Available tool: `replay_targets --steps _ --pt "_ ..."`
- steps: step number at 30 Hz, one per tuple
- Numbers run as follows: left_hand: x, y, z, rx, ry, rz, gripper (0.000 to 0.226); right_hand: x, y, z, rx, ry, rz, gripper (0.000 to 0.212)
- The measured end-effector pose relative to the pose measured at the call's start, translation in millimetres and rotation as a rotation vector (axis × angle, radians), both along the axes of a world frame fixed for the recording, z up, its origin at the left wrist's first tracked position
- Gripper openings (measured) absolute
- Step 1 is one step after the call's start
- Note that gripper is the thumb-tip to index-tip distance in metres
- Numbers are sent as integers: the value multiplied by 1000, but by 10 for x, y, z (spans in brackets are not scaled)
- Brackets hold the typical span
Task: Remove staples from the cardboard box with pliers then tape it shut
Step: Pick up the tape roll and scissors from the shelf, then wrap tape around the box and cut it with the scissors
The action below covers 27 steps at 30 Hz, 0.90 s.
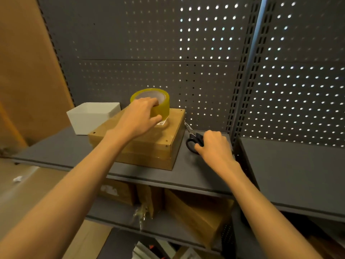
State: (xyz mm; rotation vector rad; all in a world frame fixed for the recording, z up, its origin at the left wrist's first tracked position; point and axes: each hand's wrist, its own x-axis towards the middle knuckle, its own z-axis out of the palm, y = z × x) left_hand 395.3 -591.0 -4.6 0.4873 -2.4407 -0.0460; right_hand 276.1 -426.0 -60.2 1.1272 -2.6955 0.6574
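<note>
A flat brown cardboard box (149, 144) lies closed on a grey metal shelf (196, 171). A roll of clear yellowish tape (160, 107) stands on the box's far end. My left hand (139, 116) grips the roll, fingers hooked into its core and thumb against its outer side. Right of the box, black-handled scissors (194, 138) lie on the shelf with the blades pointing away. My right hand (214, 146) is curled around their handles. No pliers are in view.
A white open bin (91, 118) sits left of the box against the pegboard back wall (168, 53). A shelf upright (240, 101) stands just right of the scissors. Lower shelves hold more cardboard boxes (197, 212). Large cardboard sheets (28, 71) lean at left.
</note>
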Motion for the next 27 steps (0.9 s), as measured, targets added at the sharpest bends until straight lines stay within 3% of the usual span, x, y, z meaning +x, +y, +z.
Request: replay_targets --steps 14,20,24,27 --pt "131 -501 -34 63 -3 -294 25 640 -200 -395 58 -9 -357 19" --pt "384 -599 -137 43 44 -397 33 866 -241 -506 90 -17 -499 21" --pt "527 -616 -171 187 98 -478 21 915 -248 -506 109 6 -507 30" --pt "626 -623 -152 433 212 -542 15 964 -225 -435 67 58 -465 35"
